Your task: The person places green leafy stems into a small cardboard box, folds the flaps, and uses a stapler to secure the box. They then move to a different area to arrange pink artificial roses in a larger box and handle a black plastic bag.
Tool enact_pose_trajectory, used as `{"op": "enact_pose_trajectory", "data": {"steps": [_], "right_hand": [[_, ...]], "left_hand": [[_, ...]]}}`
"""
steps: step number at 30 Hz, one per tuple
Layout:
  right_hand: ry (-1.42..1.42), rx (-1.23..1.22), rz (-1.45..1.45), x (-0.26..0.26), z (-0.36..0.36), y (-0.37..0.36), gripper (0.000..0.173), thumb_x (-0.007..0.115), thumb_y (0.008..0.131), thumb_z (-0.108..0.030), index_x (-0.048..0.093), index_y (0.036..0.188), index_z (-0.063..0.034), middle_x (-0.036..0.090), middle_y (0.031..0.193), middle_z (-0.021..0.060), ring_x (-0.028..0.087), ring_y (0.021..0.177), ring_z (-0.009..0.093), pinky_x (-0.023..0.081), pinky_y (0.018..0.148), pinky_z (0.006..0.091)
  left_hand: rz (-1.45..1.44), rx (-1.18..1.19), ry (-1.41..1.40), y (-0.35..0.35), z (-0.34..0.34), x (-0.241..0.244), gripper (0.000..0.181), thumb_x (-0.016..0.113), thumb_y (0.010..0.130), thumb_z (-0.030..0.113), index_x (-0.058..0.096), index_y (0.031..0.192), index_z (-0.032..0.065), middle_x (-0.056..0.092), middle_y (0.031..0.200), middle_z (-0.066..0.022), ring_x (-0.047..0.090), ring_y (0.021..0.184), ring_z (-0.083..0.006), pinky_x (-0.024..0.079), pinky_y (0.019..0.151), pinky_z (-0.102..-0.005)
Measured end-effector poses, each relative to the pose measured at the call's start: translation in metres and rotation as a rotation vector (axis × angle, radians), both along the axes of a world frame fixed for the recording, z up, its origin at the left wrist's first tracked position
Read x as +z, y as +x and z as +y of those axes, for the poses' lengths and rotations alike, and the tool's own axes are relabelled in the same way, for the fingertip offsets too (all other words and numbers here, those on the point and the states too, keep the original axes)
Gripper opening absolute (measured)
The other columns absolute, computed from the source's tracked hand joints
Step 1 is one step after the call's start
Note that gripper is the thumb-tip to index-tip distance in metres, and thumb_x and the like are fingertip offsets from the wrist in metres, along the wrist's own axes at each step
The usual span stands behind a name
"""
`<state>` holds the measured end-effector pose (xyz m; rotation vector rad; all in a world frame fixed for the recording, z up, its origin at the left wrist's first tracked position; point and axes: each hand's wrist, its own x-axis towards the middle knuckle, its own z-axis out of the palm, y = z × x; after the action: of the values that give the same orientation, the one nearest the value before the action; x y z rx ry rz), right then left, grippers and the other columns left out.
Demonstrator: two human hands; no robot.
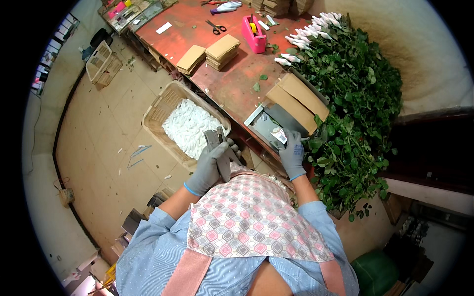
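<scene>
My left hand (pixel 209 168), in a grey coated glove, grips a metal plier stapler (pixel 223 166) whose jaws point up and away from my apron. At the table's near edge, my right hand (pixel 292 153), gloved the same way, has its fingers on a small white printed box (pixel 279 135). That box is over a grey metal tray (pixel 255 127), where a few small grey pieces and a bit of green stem lie. Brown cardboard (pixel 296 100) rests against the tray's far side. Leafy cut stems (pixel 355 85) are heaped to the right, with white-sleeved flower heads (pixel 311 31) at the far end.
A plastic crate (pixel 153 111) of white sleeves (pixel 190 125) stands on the floor below the red table (pixel 237 87). On the table are cardboard stacks (pixel 222 50), scissors (pixel 216 27), a pink tape dispenser (pixel 254 35) and a white glove (pixel 227 6). Another crate (pixel 103 63) stands farther off.
</scene>
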<state>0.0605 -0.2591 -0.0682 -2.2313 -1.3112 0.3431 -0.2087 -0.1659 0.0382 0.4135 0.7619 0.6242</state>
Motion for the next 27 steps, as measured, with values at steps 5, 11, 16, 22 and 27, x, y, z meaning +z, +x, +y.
{"op": "enact_pose_trajectory", "data": {"steps": [5, 11, 16, 22, 27], "right_hand": [[0.006, 0.017, -0.084, -0.016, 0.004, -0.001, 0.049, 0.075, 0.082, -0.008, 0.063, 0.129, -0.0091, 0.055, 0.122, 0.0173, 0.062, 0.107, 0.039, 0.053, 0.090, 0.0464], [-0.098, 0.067, -0.063, -0.023, 0.007, 0.012, 0.046, 0.071, 0.084, -0.011, 0.064, 0.130, -0.0087, 0.055, 0.119, 0.0187, 0.061, 0.108, 0.040, 0.052, 0.091, 0.0471], [-0.013, 0.089, 0.063, -0.020, 0.007, 0.009, 0.048, 0.073, 0.090, -0.025, 0.063, 0.133, -0.0081, 0.055, 0.122, 0.0212, 0.060, 0.107, 0.041, 0.052, 0.092, 0.0472], [-0.057, 0.072, 0.125, -0.029, 0.013, 0.016, 0.047, 0.073, 0.092, -0.034, 0.064, 0.128, -0.0044, 0.057, 0.120, 0.0232, 0.061, 0.108, 0.042, 0.051, 0.092, 0.0488], [-0.124, 0.056, 0.117, -0.030, 0.013, 0.017, 0.051, 0.075, 0.090, -0.038, 0.064, 0.122, 0.0000, 0.060, 0.115, 0.0251, 0.061, 0.107, 0.043, 0.051, 0.091, 0.0498]], "left_hand": [[-0.042, -0.006, -0.030, 0.006, 0.009, -0.001, 0.034, 0.067, 0.098, 0.018, 0.054, 0.124, -0.0003, 0.063, 0.108, -0.0130, 0.066, 0.100, -0.0267, 0.057, 0.089, -0.0404], [-0.023, -0.024, -0.001, 0.014, 0.021, -0.007, 0.040, 0.069, 0.095, 0.025, 0.053, 0.123, 0.0008, 0.063, 0.107, -0.0121, 0.065, 0.100, -0.0284, 0.058, 0.088, -0.0436], [-0.102, 0.019, -0.094, 0.017, 0.030, -0.010, 0.033, 0.065, 0.098, 0.016, 0.053, 0.123, -0.0015, 0.063, 0.106, -0.0138, 0.065, 0.101, -0.0270, 0.057, 0.088, -0.0399], [-0.062, 0.018, -0.068, 0.024, 0.039, -0.016, 0.042, 0.068, 0.095, 0.025, 0.054, 0.126, 0.0003, 0.062, 0.106, -0.0121, 0.064, 0.102, -0.0281, 0.056, 0.090, -0.0440], [-0.078, 0.012, -0.044, 0.027, 0.050, -0.014, 0.039, 0.066, 0.096, 0.024, 0.054, 0.124, 0.0005, 0.062, 0.107, -0.0119, 0.063, 0.101, -0.0276, 0.056, 0.090, -0.0435]]}}
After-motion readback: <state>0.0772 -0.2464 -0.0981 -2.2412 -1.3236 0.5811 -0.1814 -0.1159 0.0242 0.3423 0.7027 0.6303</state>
